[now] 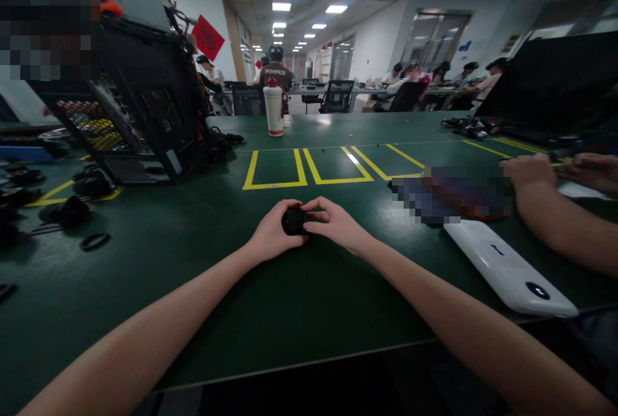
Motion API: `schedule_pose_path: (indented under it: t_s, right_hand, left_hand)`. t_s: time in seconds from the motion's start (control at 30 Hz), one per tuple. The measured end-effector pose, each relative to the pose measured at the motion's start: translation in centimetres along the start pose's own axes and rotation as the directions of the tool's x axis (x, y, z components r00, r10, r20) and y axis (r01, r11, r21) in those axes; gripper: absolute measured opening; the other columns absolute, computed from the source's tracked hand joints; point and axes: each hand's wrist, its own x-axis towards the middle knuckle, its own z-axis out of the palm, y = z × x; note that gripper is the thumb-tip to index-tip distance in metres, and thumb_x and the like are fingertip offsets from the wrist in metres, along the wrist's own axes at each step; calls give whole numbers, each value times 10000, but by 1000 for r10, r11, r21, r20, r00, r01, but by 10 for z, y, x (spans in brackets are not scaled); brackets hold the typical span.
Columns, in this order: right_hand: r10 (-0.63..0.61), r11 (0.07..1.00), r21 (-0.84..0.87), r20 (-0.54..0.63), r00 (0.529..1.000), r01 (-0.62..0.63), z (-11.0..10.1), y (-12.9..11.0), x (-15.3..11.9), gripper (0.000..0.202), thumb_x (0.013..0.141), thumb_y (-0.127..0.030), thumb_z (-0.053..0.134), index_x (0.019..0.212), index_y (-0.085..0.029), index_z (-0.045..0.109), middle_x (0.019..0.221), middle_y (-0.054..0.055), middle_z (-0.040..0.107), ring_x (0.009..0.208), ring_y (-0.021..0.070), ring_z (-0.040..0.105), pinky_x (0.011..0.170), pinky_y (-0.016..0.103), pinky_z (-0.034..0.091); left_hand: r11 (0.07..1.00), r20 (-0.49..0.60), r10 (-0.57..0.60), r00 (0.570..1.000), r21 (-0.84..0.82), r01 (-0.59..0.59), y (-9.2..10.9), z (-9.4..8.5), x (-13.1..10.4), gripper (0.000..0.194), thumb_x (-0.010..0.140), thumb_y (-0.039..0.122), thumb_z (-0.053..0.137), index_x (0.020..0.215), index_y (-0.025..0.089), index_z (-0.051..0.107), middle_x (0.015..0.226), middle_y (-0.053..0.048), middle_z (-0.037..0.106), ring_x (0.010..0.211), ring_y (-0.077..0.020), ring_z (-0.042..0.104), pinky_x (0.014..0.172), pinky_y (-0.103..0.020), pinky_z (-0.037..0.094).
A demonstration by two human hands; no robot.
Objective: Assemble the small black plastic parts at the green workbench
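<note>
A small, dark, rounded black object [292,223] is held between my two hands above the green table [309,300]. My left hand [268,234] curls round its left side, thumb and fingers closed on it. From the right, the fingertips of my right hand [338,225] pinch its edge. Its kind cannot be made out, since it is dark and partly covered by fingers. Just beyond my hands, yellow tape [275,185] marks open-ended boxes on the tabletop.
At the left stands an open black computer case [140,107], with black cables and parts [65,211] near it. A white tumbler [274,110] stands farther back. To the right lie a white device [506,264] and another person's hand [531,174]; a dark monitor [550,81] is behind.
</note>
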Motion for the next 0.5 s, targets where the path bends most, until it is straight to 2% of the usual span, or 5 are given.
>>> schedule_pose_path:
  t_s: [0.3, 0.5]
  right_hand:
    - [6, 999, 49, -2, 1000, -6, 2, 2, 1, 130, 757, -242, 558, 866, -209, 495, 952, 7, 563, 914, 158, 578, 829, 375, 466]
    - [-9, 992, 128, 8, 1000, 8, 0, 5, 3, 287, 701, -135, 604, 958, -202, 496, 1047, 21, 526, 1013, 158, 538, 917, 368, 414]
  left_hand:
    - [1000, -17, 2, 1000, 8, -2, 0, 1, 1, 547, 619, 237, 675, 1116, 195, 449, 1110, -64, 515, 1024, -234, 509, 882, -404, 419]
    - [1000, -23, 19, 1000, 19, -18, -2, 3, 1, 550, 611, 224, 677, 1110, 194, 449, 1103, -60, 519, 1021, -230, 512, 888, -398, 417]
